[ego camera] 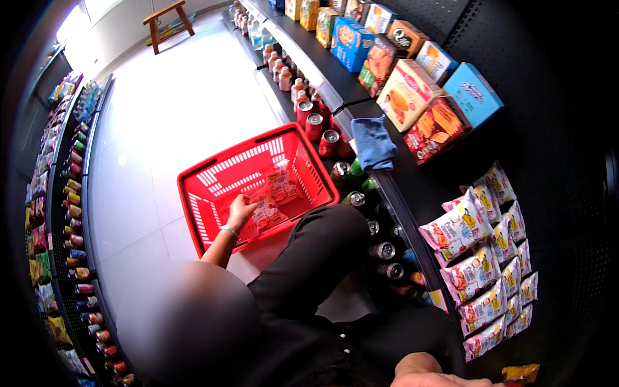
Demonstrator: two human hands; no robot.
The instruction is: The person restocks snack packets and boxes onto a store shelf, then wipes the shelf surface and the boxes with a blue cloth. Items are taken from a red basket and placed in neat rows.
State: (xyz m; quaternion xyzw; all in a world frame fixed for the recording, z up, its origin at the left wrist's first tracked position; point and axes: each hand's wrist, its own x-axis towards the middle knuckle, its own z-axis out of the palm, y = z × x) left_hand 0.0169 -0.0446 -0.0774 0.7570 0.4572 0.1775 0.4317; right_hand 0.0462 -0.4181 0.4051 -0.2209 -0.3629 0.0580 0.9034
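My left hand (240,212) reaches into a red plastic shopping basket (316,193), over a pink-and-white snack packet (263,209); whether its fingers grip the packet is unclear. Another such packet (283,183) lies beside it in the basket. At the bottom edge of the view is my right hand (430,377), partly cut off, near a yellow packet (521,373); its fingertips are hidden. Stacks of matching pink-and-white packets (471,273) stand on the black shelf at right. A folded blue cloth (374,142) hangs over the shelf edge.
Boxed snacks (408,94) line the right shelf. Below are drink cans (329,140) and bottles (285,77), close to the basket and my bent knee (324,242). Another stocked shelf (55,217) runs along the left. A wooden stool (164,19) stands at the far end.
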